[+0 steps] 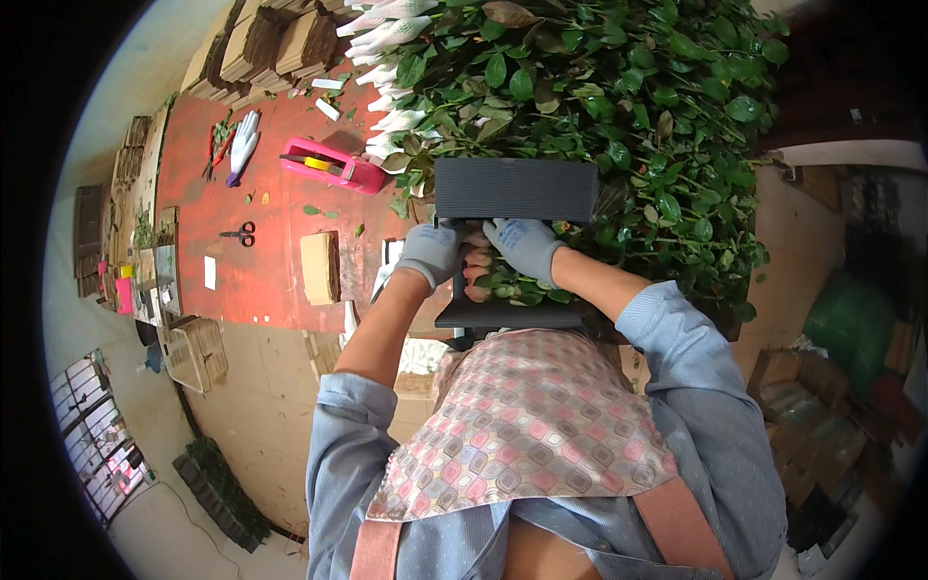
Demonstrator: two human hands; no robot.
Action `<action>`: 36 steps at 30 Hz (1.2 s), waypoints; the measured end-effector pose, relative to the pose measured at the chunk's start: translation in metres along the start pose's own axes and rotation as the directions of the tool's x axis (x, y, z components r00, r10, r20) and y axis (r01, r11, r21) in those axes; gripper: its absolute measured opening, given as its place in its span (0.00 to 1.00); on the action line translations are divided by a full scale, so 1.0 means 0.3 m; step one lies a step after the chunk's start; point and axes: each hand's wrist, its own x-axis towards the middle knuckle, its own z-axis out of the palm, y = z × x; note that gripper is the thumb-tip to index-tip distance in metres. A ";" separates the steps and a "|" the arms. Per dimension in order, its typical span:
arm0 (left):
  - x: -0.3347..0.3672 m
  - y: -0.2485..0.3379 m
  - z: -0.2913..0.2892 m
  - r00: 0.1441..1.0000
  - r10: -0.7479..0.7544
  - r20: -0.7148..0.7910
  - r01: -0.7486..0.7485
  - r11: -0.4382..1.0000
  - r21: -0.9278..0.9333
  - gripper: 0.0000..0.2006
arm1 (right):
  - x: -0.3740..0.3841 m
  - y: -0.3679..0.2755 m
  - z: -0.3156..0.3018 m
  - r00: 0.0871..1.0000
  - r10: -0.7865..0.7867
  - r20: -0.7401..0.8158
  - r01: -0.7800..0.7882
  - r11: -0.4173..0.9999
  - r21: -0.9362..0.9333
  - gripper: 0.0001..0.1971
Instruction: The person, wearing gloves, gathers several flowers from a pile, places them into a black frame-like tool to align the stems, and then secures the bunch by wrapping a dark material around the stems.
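Note:
Several pale pink roses [476,274] lie in a black holder between an upright ribbed far panel [515,187] and a near panel [507,314]. Their blooms point left and green leaves stretch to the right. My left hand [432,255], in a grey glove, is at the bloom end, against the far panel's lower left corner. Gloved alike, my right hand [525,249] lies over the roses just below that panel. The fingers of both hands are largely hidden by the panel and the flowers, so their grip does not show.
A big pile of leafy rose stems [657,126], some blooms in white sleeves [391,37], covers the right. Leftward on the red table [280,261] are a pink tape dispenser [333,166], scissors [239,234], a white glove [245,145], red-handled pruners [218,153] and cardboard pieces [320,268].

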 end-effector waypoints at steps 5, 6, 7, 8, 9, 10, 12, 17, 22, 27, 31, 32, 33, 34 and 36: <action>0.025 0.030 0.008 0.999 0.032 0.017 -0.035 0.974 0.223 0.15 | -0.006 0.011 0.014 0.999 0.006 -0.039 -0.008 0.999 -0.036 0.23; 0.023 0.017 0.022 0.997 0.076 -0.013 -0.071 0.971 0.229 0.15 | -0.002 0.011 0.014 1.000 0.018 -0.024 -0.018 1.000 -0.022 0.23; 0.021 0.004 0.035 0.992 0.119 -0.043 -0.106 0.966 0.236 0.15 | 0.002 0.011 0.018 1.000 0.028 -0.010 -0.029 1.000 -0.008 0.22; 0.019 -0.011 0.046 0.992 0.117 -0.046 -0.103 0.966 0.237 0.14 | 0.007 0.010 0.021 0.999 0.038 0.006 -0.038 0.999 0.005 0.22; 0.017 -0.016 0.047 0.992 0.112 -0.050 -0.097 0.967 0.236 0.14 | 0.012 0.011 0.025 0.999 0.047 0.022 -0.048 0.999 0.019 0.23; 0.008 -0.022 0.046 0.993 0.105 -0.055 -0.090 0.968 0.234 0.14 | 0.020 0.011 0.028 0.998 0.055 0.040 -0.057 0.998 0.033 0.24; -0.027 -0.037 0.007 0.992 0.121 -0.026 -0.108 0.945 0.308 0.13 | 0.025 0.011 0.041 0.998 0.048 0.042 -0.048 0.999 0.000 0.25; -0.206 -0.158 -0.161 0.975 -0.220 0.020 0.194 0.895 0.402 0.08 | 0.020 0.004 0.024 0.998 0.042 0.037 -0.039 0.996 -0.079 0.27; -0.501 -0.167 -0.277 0.798 -0.526 0.296 0.347 0.801 0.488 0.11 | 0.031 -0.007 0.004 0.996 -0.011 0.083 0.021 0.991 -0.128 0.25; -0.451 0.014 -0.303 0.969 -0.183 0.163 0.201 0.975 -0.098 0.15 | 0.039 -0.009 0.024 0.997 -0.013 0.076 0.025 0.987 -0.159 0.22; -0.269 0.126 -0.210 0.986 0.138 0.095 -0.084 0.897 -0.434 0.19 | 0.033 -0.036 -0.016 0.995 0.025 0.095 -0.017 0.996 -0.086 0.16; -0.222 0.123 -0.153 0.979 0.189 0.076 -0.137 0.888 -0.439 0.19 | 0.028 -0.052 -0.036 0.996 0.026 0.086 -0.019 0.997 -0.075 0.14; -0.176 0.153 -0.176 0.958 0.134 0.252 -0.029 0.924 -0.381 0.20 | 0.023 -0.055 -0.029 0.995 0.073 0.064 -0.069 0.996 -0.060 0.14; -0.153 0.160 -0.171 0.949 0.134 0.287 -0.043 0.952 -0.304 0.21 | 0.022 -0.040 -0.005 0.998 0.061 0.022 -0.060 0.997 -0.044 0.15; -0.106 0.168 -0.146 0.925 0.128 0.357 -0.082 0.987 -0.140 0.23 | 0.020 -0.006 0.045 0.997 0.045 -0.066 -0.045 0.999 -0.011 0.18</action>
